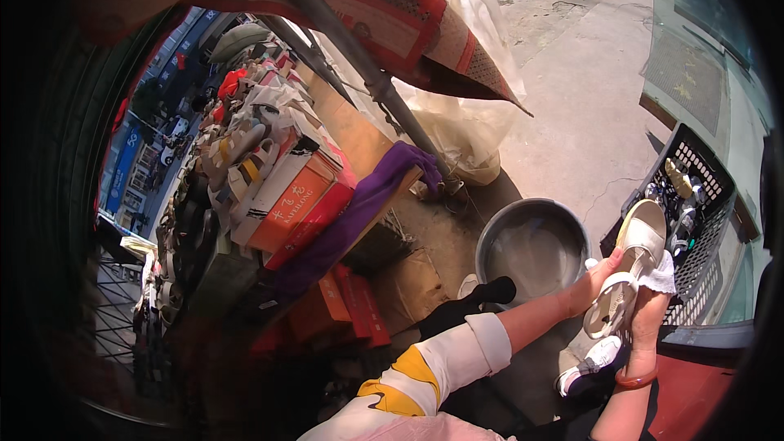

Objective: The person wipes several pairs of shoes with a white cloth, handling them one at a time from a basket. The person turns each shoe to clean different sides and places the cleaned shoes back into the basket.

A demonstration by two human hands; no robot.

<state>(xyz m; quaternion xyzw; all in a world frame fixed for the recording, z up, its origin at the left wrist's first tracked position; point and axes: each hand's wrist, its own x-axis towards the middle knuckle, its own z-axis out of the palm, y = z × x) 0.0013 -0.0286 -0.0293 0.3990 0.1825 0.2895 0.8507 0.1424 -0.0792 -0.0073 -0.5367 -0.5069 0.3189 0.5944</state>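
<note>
My left hand (594,282) grips a cream open-toe sandal (647,233) by its side, thumb along the edge of the sole. The sandal is tilted, with its wide toe strap away from me and its heel towards me. My right hand (650,309) is on the other side of the sandal, holding a white cloth (660,277) up against it. The fingers of that hand are mostly hidden behind the cloth and the sandal. A reddish bangle (636,378) is on my right wrist.
A grey basin (487,257) holding water stands left of my hands. Past the sandal is a black plastic crate (713,245) with several shoes. Shoeboxes (294,202) and sandals crowd a board on the left, with a purple cloth (343,239) along its edge. A metal pole (343,37) slants overhead.
</note>
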